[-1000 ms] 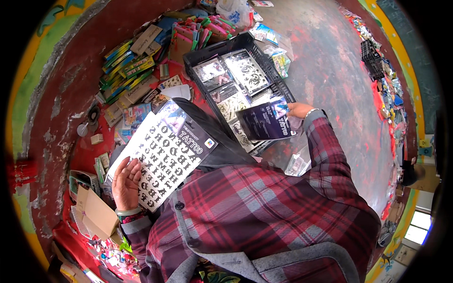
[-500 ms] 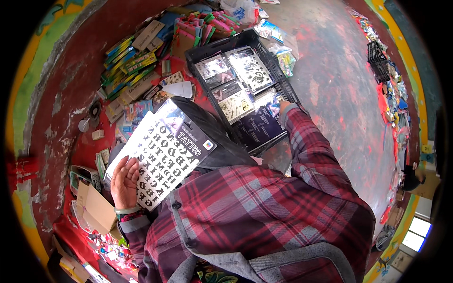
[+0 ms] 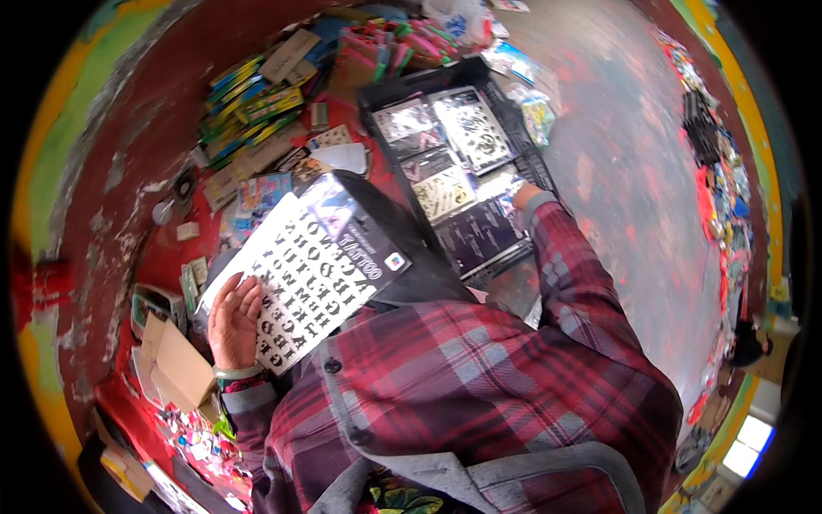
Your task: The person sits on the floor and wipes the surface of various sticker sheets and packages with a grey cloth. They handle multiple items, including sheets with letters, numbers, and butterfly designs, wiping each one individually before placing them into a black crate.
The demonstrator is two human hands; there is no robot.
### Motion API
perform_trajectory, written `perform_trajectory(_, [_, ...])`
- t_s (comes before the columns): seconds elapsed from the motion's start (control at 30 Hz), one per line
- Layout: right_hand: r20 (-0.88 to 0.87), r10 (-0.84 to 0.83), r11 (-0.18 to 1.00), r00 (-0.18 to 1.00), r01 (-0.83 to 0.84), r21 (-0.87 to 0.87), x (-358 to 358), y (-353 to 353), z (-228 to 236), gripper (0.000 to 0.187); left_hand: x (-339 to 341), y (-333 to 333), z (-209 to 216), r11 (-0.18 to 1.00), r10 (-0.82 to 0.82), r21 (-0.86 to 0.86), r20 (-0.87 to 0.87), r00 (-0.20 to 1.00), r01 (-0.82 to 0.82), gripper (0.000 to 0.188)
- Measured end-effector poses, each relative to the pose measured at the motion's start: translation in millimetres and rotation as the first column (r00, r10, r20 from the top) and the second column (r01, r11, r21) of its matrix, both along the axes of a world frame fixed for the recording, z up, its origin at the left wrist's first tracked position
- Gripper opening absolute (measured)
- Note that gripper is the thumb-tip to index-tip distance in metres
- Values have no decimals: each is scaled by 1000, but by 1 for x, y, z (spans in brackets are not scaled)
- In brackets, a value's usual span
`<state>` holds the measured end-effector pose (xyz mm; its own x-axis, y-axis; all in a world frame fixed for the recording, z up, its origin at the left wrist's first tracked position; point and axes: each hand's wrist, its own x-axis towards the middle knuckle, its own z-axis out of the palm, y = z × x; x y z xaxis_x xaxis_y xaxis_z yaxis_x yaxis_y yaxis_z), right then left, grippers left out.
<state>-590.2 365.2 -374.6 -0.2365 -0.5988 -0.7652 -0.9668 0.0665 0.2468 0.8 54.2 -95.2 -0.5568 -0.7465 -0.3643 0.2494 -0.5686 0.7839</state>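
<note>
A stack of temporary tattoo sheets [image 3: 312, 283], white with black letters and a dark header, lies tilted across my lap. My left hand [image 3: 235, 321] rests palm up at its lower left edge, fingers loosely bent and apart over the sheet. Beyond my knee stands a black plastic crate [image 3: 377, 128] with more tattoo packs in it, among them a white one with black designs [image 3: 473, 128] and a dark one turned face down [image 3: 479, 236]. My right hand [image 3: 524, 196] reaches in over the crate's right side, its fingers closed at the edge of a glossy pack; the fingertips are partly hidden.
Left of the crate lie stacked yellow and green packs [image 3: 248, 103] and a bundle of pink and green items [image 3: 398, 47]. An open cardboard box [image 3: 175, 364] stands left of my hand. Plastic-wrapped goods [image 3: 535, 111] lie right of the crate on the grey floor [image 3: 625, 171].
The whole view has shifted slightly, moving crate and lap a little to the right in the picture. Both hands keep nearly the same places, the right one still inside the crate's edge.
</note>
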Motion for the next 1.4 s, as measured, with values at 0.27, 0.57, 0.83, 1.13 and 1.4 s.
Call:
perform_trajectory(0.27, [882, -313, 543, 352, 828, -139, 140, -139, 222, 26, 42, 1, 29, 920, 258, -282, -85, 962, -271, 30])
perform_trajectory(0.57, [954, -141, 720, 263, 689, -83, 251, -208, 286, 22, 99, 24, -7, 887, 449, -354, 514, 730, -296, 23])
perform_trajectory(0.83, [948, -116, 770, 298, 630, -104, 267, -219, 287, 19, 82, 32, -20, 928, 336, -313, 476, 813, -200, 25])
perform_trajectory(1.13, [993, -117, 683, 7, 726, 75, 271, -205, 303, 14, 82, 37, -10, 936, 319, -237, 262, 911, -259, 20])
perform_trajectory(1.4, [958, -139, 648, -250, 709, 279, 266, -210, 311, 13, 59, 45, 32, 964, 253, -25, -221, 942, -265, 32])
